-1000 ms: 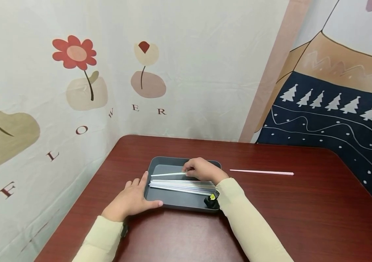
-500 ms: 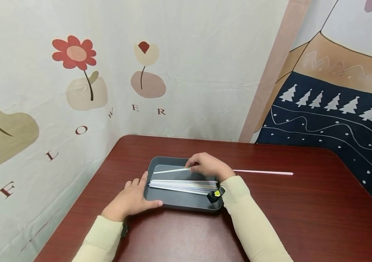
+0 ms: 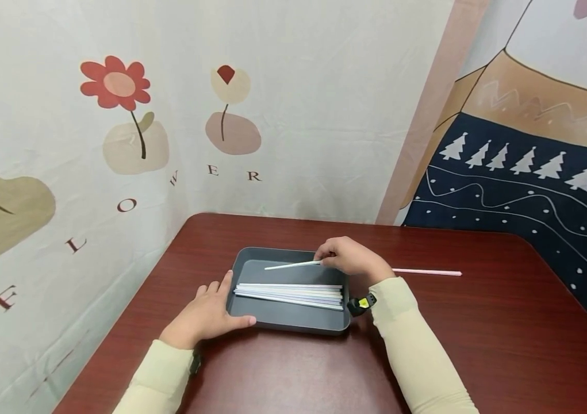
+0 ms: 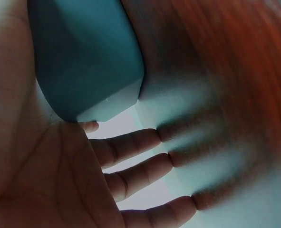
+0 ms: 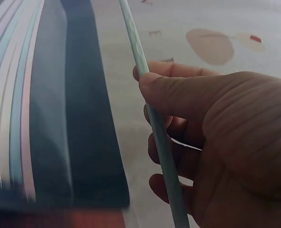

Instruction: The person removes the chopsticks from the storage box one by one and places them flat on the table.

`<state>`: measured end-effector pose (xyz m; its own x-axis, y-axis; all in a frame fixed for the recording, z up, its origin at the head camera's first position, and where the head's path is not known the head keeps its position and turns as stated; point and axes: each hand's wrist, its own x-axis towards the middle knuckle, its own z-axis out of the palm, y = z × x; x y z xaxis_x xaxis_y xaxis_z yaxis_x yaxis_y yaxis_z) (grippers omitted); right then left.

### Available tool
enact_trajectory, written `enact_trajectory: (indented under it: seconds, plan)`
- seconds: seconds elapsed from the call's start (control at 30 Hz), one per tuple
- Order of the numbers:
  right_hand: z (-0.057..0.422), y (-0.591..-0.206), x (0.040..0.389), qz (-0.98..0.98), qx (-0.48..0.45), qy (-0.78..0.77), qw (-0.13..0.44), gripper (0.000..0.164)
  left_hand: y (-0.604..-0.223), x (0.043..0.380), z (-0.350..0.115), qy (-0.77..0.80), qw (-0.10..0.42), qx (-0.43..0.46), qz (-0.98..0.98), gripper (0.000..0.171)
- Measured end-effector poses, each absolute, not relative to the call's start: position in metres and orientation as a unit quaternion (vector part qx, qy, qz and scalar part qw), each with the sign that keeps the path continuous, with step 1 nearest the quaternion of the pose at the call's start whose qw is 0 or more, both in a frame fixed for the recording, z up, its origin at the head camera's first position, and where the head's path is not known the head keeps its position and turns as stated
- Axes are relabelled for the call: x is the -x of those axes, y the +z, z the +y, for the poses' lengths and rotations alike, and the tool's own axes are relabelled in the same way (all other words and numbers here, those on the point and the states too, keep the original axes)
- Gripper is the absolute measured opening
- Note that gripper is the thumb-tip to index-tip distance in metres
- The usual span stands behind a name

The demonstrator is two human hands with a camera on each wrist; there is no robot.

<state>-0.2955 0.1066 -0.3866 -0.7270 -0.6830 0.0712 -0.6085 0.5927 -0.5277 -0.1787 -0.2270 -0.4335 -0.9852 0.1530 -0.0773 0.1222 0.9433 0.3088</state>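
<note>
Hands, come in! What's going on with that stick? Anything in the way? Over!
Right hand pinches pale green stick. Left hand rests against tray's left end. Other sticks lie in tray; nothing seems to block the held one.

From the head, the worktop (image 3: 272,368) is viewed forward and downward, with the left hand (image 3: 207,313), the right hand (image 3: 352,256) and the tray (image 3: 283,316) beside them at moderate distance. From the left wrist, that hand is shown very close, with part of the tray past its palm. From the right wrist, the pinched stick (image 5: 165,152) is seen close up, with the printed wall cloth (image 3: 324,86) beyond the hand. The tray is shared by all views; the stick and cloth, by head and right wrist.
</note>
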Motion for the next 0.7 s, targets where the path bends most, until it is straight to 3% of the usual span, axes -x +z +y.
enact_trajectory:
  seconds: [0.7]
  plan:
    - [0.222,-0.399,0.288,0.92,0.274,-0.28,0.024,0.016,-0.436,0.18,-0.228,0.152,0.054,-0.069,0.984,0.136]
